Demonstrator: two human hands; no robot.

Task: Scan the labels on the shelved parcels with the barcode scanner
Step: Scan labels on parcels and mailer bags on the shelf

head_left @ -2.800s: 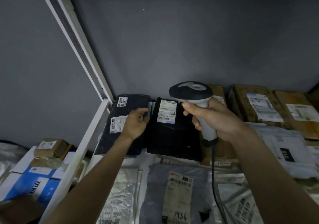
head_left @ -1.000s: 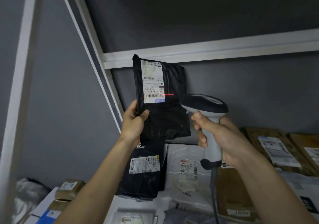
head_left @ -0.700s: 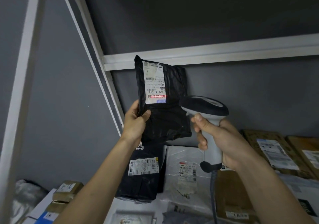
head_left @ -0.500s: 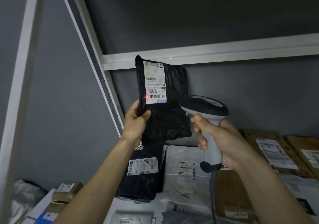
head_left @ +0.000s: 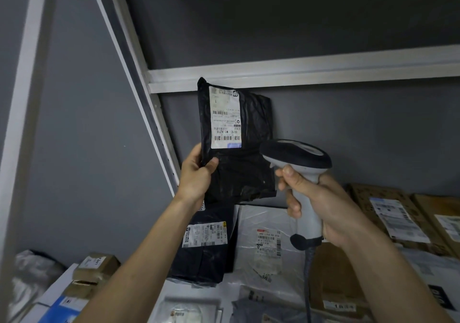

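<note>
Left hand [head_left: 196, 177] pinches a black parcel [head_left: 239, 153] upright, white label [head_left: 225, 118] facing out; right hand [head_left: 321, 203] grips a barcode scanner [head_left: 298, 163] beside it

I see a black parcel [head_left: 239, 163] carrying a white label [head_left: 225, 118] with black barcodes and a pale blue patch at its lower corner. The scanner [head_left: 298, 171] I see has a black head and a light grey handle. On the shelf below I note a second black bag [head_left: 201, 258], a white bag [head_left: 263, 238], brown cartons [head_left: 388, 213] and a blue-and-white box [head_left: 59, 305]. The frame [head_left: 298, 74] is white, the wall [head_left: 348, 136] grey.
</note>
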